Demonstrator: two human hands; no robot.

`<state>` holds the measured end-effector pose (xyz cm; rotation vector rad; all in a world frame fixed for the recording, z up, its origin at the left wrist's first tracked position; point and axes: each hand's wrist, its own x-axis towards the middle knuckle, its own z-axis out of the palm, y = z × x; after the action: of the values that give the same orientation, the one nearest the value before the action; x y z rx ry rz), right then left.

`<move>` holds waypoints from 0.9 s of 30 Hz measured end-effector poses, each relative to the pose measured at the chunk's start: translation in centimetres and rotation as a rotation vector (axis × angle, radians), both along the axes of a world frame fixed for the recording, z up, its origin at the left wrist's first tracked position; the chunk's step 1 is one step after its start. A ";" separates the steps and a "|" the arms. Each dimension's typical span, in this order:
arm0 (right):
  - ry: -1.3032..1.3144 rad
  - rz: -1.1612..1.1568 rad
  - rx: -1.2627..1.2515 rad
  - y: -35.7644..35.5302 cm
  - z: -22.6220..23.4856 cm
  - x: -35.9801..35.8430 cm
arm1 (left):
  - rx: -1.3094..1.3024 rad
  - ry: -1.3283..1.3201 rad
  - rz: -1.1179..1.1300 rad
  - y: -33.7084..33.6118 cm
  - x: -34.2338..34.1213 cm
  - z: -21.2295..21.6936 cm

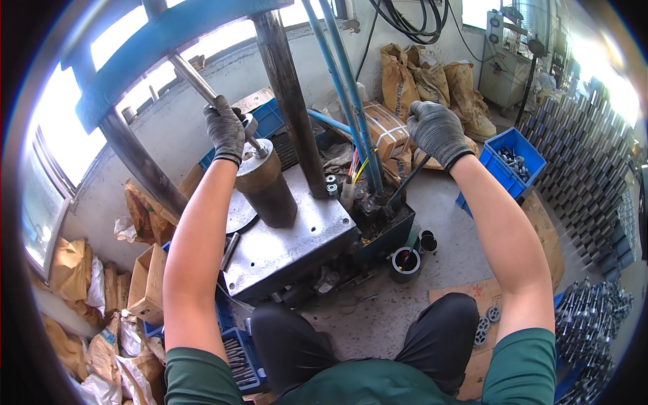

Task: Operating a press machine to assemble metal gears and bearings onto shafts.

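My left hand (225, 131), in a grey knit glove, is closed around a slanting metal rod (192, 75) below the blue press beam (162, 47). Right beside its fingers is a metal ring (250, 125); whether they grip that too is hidden. The rod's lower end meets the top of a thick steel cylinder (266, 185) standing on the press's steel bed (297, 243). Raised at the right, my gloved right hand (437, 133) makes a fist at the upper end of a dark lever (408, 181). That lever slopes down to an oily pump unit (378, 209).
Dark columns (290, 101) flank the cylinder. Blue pipes (347, 88) rise behind the pump. On the floor stands a black cup (405, 264). A blue crate (511, 164) of metal parts and stacked metal tubes (574, 169) lie right. Cartons (147, 283) and paper sacks stand left.
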<state>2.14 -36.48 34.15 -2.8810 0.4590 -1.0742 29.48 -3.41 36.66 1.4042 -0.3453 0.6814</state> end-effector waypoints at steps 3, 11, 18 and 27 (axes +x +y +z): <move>0.036 -0.015 0.016 0.3 0.2 -1.3 | 0.041 0.063 -0.043 -0.8 -0.6 0.7; 0.078 0.016 0.022 1.0 -0.7 -3.8 | 0.212 0.135 -0.135 -2.5 1.1 1.9; 0.116 0.063 0.021 3.2 -2.4 -8.9 | 0.324 0.093 -0.154 -2.3 1.2 2.0; 0.112 0.082 0.117 3.1 -4.1 -12.1 | 0.106 0.110 -0.191 -0.9 2.2 1.6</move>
<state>-9.92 -33.43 30.08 -2.8395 0.3900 -0.8476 31.65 -4.30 38.28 1.4804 -0.4272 0.4337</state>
